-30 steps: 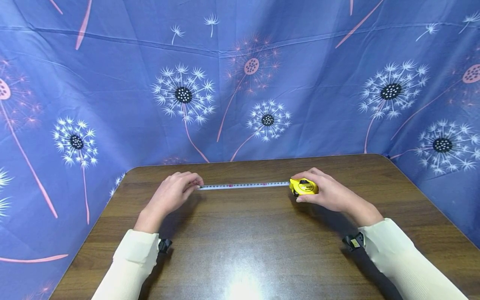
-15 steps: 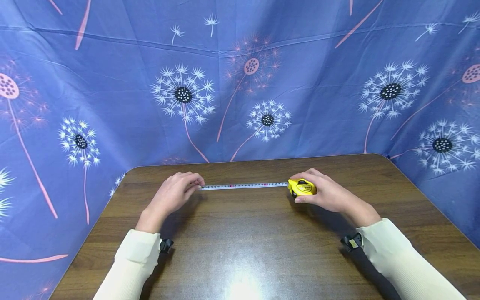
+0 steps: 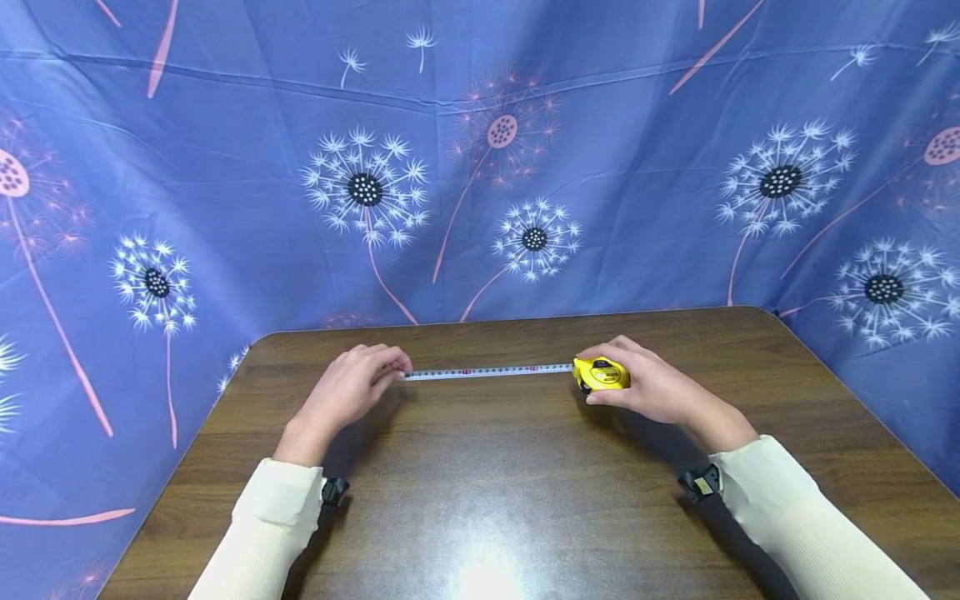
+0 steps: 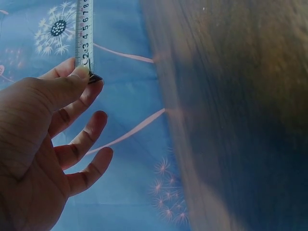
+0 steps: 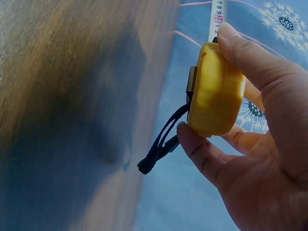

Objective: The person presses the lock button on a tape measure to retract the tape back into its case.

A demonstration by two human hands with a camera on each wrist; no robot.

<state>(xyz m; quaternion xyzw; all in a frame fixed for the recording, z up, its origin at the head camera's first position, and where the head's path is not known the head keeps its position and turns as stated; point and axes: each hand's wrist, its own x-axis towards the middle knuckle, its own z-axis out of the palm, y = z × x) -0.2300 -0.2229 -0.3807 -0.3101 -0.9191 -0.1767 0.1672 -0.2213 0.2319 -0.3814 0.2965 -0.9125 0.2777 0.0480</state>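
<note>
A: Where is the tape measure [image 3: 602, 375] sitting?

B: The person's right grip [image 3: 656, 385] is holding it over the far half of the table [image 3: 480, 467]. Going by the shadows, it seems to be hanging clear of the wood.

A: And how is that grip closing?

B: Thumb and fingers are curling round the yellow case, and a black strap [image 5: 153, 154] is dangling from it in the right wrist view.

A: What is the left grip [image 3: 341, 396] doing?

B: Thumb and forefinger are pinching the free end of the strip [image 3: 487, 372], with its dark hook [image 4: 96, 77] showing just beside the fingertips. The remaining fingers are spreading loosely, touching nothing.

A: So which step is in hand?

B: Probably the drawn-out stage: the strip is running nearly straight between the two hands, in front of the patterned cloth [image 3: 637, 208], and nothing else is lying along it.

A: What is the next move calling for?

B: Likely a steady pinch on the end and both hands working together, whether lengthening or shortening. If the strip is pulling on a spring, a slipping left pinch is risking a sudden snap back.
</note>
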